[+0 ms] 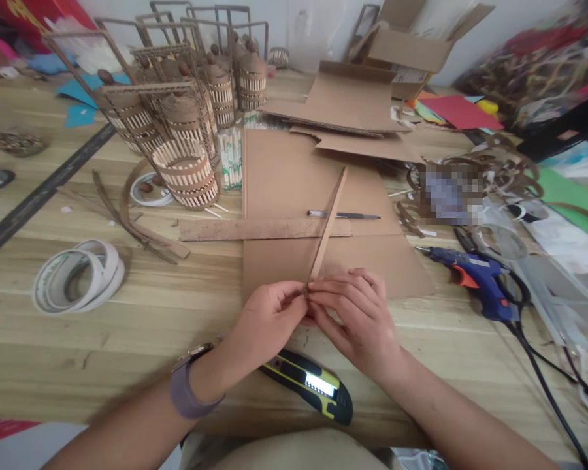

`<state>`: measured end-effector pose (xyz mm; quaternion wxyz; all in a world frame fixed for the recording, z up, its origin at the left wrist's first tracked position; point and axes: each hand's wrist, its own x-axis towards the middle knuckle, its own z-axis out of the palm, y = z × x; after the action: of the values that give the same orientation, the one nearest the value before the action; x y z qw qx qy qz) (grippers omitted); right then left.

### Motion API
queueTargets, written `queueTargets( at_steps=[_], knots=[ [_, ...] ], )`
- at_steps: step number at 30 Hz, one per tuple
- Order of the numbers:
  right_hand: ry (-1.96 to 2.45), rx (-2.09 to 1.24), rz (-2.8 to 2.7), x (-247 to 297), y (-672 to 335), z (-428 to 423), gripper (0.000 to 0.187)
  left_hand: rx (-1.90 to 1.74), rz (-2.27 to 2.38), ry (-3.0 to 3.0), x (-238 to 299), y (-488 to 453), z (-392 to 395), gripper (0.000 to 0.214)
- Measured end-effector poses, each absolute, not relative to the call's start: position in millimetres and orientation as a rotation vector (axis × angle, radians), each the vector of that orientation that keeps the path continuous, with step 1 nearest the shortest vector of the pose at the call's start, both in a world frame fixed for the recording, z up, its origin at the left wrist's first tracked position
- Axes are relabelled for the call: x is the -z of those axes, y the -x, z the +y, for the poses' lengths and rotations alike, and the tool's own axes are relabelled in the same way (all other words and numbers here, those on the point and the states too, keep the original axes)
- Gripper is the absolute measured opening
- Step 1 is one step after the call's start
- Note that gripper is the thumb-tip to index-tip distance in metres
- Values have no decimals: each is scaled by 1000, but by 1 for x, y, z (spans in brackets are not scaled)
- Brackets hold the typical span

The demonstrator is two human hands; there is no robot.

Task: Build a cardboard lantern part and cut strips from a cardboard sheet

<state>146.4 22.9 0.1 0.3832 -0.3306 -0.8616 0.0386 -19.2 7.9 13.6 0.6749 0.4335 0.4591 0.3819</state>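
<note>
Forearms cross the wooden table's front edge; left hand and right hand pinch a cardboard strip; wood grain extends leftward to tape rolls; pale wall behind.

1 held cdbd strip, 1 pen, 1 util. knife, 1 gluegun

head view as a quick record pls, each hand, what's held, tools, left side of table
left hand: left hand pinching the near end of a narrow cardboard strip
right hand: right hand fingering the same end
strip: slants away from the hands, crossing in front of the pen in this view
under the strip's line: cardboard sheet
cutter: yellow-and-black cutter on the table between the forearms
glue gun: blue glue gun, right side
left side: white tape rolls; round slatted basket farther back
</note>
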Motion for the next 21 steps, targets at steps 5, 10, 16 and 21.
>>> queueTargets(
  at_steps=[5, 10, 16, 21],
  knots=[
    [866, -81, -2187, -1, -144, 21, 14, -815, 1040, -903, -12, 18, 7, 21],
    [873, -99, -2164, -2, -145, 21, 14, -824, 1052, -956, -10, 19, 4, 18],
    [880, -171, -2138, -3, -147, 20, 15, -823, 1062, -1006, -9, 20, 4, 17],
    [892, -215, -2114, -4, -147, 21, 13, -812, 1084, -1043, -9, 20, 5, 18]
  ],
)
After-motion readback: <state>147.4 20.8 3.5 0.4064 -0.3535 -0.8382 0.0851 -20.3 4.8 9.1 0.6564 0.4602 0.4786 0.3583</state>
